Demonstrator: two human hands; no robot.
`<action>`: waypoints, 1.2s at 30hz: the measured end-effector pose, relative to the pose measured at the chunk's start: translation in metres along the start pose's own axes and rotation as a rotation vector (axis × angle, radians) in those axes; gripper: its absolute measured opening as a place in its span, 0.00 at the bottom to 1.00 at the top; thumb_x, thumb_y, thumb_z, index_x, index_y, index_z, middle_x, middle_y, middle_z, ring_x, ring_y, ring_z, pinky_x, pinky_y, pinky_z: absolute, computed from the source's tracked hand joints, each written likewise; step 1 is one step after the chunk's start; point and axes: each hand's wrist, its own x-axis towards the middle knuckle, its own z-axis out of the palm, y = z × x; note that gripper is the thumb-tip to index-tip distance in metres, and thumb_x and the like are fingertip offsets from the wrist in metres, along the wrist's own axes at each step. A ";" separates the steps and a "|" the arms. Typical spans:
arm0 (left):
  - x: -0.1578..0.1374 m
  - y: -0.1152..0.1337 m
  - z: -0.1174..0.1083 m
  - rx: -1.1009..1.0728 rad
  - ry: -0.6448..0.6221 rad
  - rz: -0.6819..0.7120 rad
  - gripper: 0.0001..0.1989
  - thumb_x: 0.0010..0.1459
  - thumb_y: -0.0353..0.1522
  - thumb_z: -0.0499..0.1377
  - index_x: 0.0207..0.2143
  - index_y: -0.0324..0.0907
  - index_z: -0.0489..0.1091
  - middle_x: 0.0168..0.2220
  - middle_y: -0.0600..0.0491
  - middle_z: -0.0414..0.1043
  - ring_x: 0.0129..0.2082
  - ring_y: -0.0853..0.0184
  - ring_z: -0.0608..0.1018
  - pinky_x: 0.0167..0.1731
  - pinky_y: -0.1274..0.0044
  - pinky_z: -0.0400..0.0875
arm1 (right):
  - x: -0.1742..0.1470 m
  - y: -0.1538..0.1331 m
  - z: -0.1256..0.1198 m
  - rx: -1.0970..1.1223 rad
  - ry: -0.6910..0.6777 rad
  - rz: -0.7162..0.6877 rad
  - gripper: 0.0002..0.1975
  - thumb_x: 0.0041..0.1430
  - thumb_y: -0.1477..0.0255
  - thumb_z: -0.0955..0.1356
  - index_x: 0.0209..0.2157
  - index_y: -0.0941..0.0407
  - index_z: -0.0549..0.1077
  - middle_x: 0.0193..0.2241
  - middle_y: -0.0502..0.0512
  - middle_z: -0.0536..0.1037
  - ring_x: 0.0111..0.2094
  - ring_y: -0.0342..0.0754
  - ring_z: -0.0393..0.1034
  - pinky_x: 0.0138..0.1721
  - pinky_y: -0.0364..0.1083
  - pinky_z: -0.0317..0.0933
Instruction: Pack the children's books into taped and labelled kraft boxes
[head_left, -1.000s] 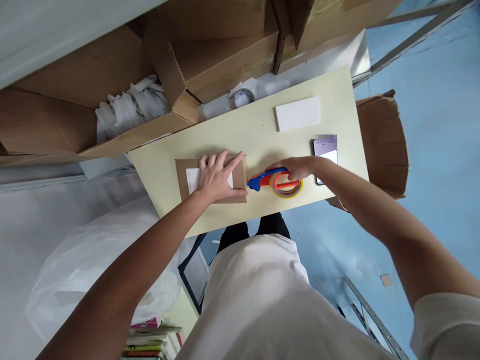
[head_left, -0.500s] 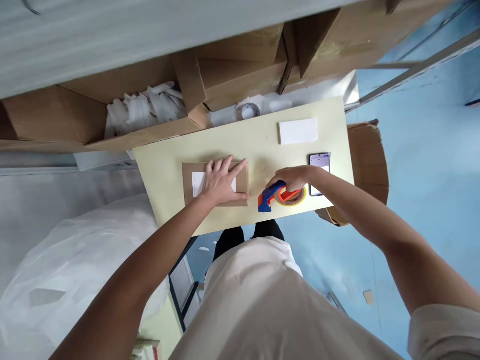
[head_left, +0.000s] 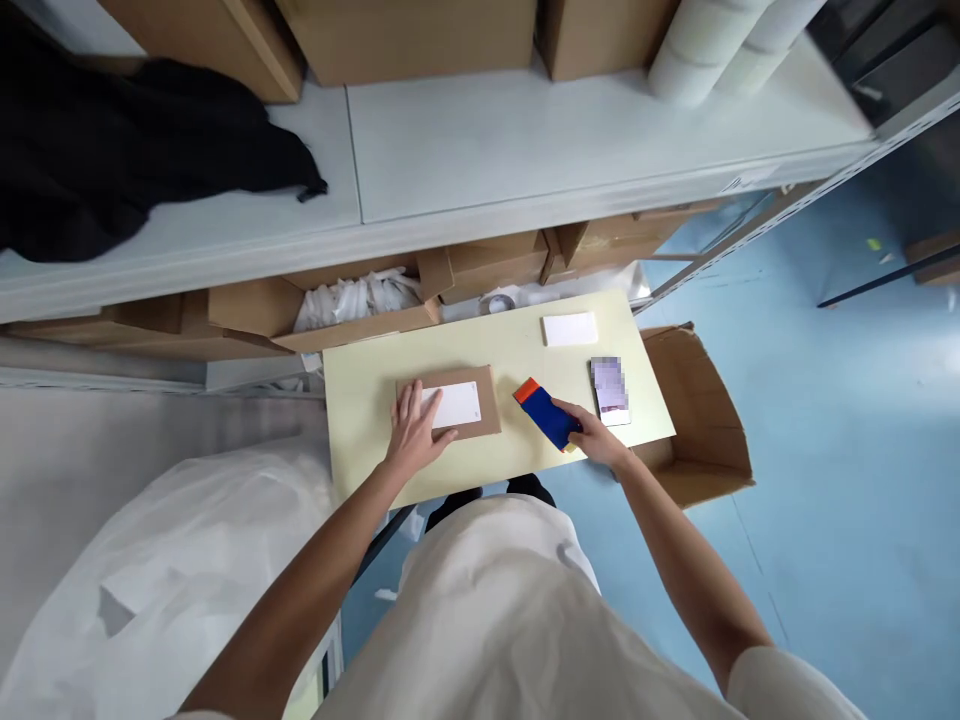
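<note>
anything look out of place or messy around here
Two things: a white scrap lies on the blue floor by the table, like litter, and a black cloth sits bunched on the gray shelf. The cardboard box under the left hand looks undamaged.

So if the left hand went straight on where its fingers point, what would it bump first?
The left hand is on the box; past that, probably the far open carton, though its height is unclear.
</note>
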 end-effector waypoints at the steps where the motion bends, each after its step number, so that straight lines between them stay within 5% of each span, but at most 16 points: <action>1: -0.005 -0.001 0.003 -0.006 0.004 -0.011 0.36 0.56 0.46 0.55 0.63 0.41 0.53 0.67 0.37 0.38 0.65 0.43 0.47 0.56 0.50 0.49 | -0.004 -0.005 0.005 -0.016 0.050 -0.055 0.35 0.45 0.80 0.61 0.58 0.53 0.63 0.51 0.58 0.71 0.48 0.53 0.68 0.47 0.54 0.65; 5: -0.013 -0.002 0.011 -0.035 0.047 -0.049 0.34 0.56 0.45 0.55 0.63 0.42 0.54 0.67 0.37 0.41 0.65 0.44 0.48 0.55 0.52 0.54 | -0.025 -0.046 0.005 -0.169 0.343 -0.291 0.27 0.50 0.77 0.63 0.54 0.53 0.68 0.44 0.58 0.75 0.40 0.52 0.73 0.40 0.52 0.70; 10: -0.017 -0.001 0.015 -0.064 0.065 -0.073 0.33 0.56 0.44 0.55 0.62 0.42 0.56 0.66 0.37 0.44 0.65 0.46 0.48 0.55 0.52 0.54 | -0.030 -0.133 -0.032 -0.325 0.562 -0.518 0.23 0.52 0.71 0.67 0.52 0.48 0.69 0.45 0.55 0.76 0.41 0.54 0.73 0.42 0.53 0.69; 16: -0.023 0.004 0.018 -0.083 0.065 -0.113 0.33 0.55 0.42 0.56 0.62 0.43 0.55 0.66 0.39 0.44 0.65 0.46 0.49 0.56 0.52 0.53 | 0.055 -0.274 -0.072 -0.654 0.708 -0.772 0.19 0.57 0.73 0.62 0.50 0.57 0.72 0.46 0.60 0.76 0.48 0.56 0.70 0.51 0.55 0.62; 21: -0.026 0.006 0.020 -0.091 0.093 -0.120 0.34 0.54 0.40 0.57 0.62 0.45 0.55 0.66 0.41 0.45 0.65 0.46 0.50 0.56 0.52 0.52 | 0.140 -0.331 -0.079 -0.898 0.644 -0.651 0.20 0.53 0.79 0.62 0.48 0.62 0.73 0.40 0.65 0.78 0.42 0.57 0.72 0.47 0.53 0.63; 25: -0.028 0.007 0.020 -0.139 0.120 -0.118 0.35 0.52 0.39 0.58 0.62 0.45 0.55 0.66 0.41 0.44 0.65 0.45 0.50 0.57 0.51 0.52 | 0.173 -0.335 -0.087 -0.967 0.571 -0.618 0.21 0.54 0.79 0.61 0.49 0.63 0.72 0.42 0.67 0.77 0.41 0.56 0.71 0.47 0.52 0.63; 30: -0.036 -0.001 0.018 -0.300 0.114 -0.200 0.42 0.51 0.42 0.59 0.65 0.39 0.48 0.67 0.35 0.32 0.66 0.44 0.41 0.57 0.50 0.49 | 0.160 -0.302 -0.085 -0.851 0.611 -0.819 0.25 0.60 0.72 0.60 0.58 0.61 0.61 0.56 0.66 0.66 0.55 0.59 0.61 0.56 0.60 0.54; 33: -0.048 -0.015 0.026 -0.488 0.140 -0.285 0.53 0.49 0.46 0.61 0.66 0.36 0.33 0.67 0.33 0.27 0.66 0.46 0.41 0.58 0.54 0.51 | 0.126 -0.234 -0.056 -0.690 0.652 -0.813 0.28 0.60 0.70 0.59 0.62 0.56 0.53 0.61 0.63 0.57 0.62 0.58 0.51 0.60 0.62 0.47; 36: -0.064 -0.030 0.036 -0.675 0.092 -0.415 0.60 0.45 0.45 0.64 0.65 0.34 0.25 0.66 0.30 0.35 0.65 0.48 0.51 0.57 0.61 0.57 | 0.084 -0.130 -0.005 -0.537 0.433 -0.612 0.34 0.56 0.73 0.61 0.64 0.57 0.49 0.60 0.65 0.59 0.62 0.57 0.51 0.61 0.60 0.49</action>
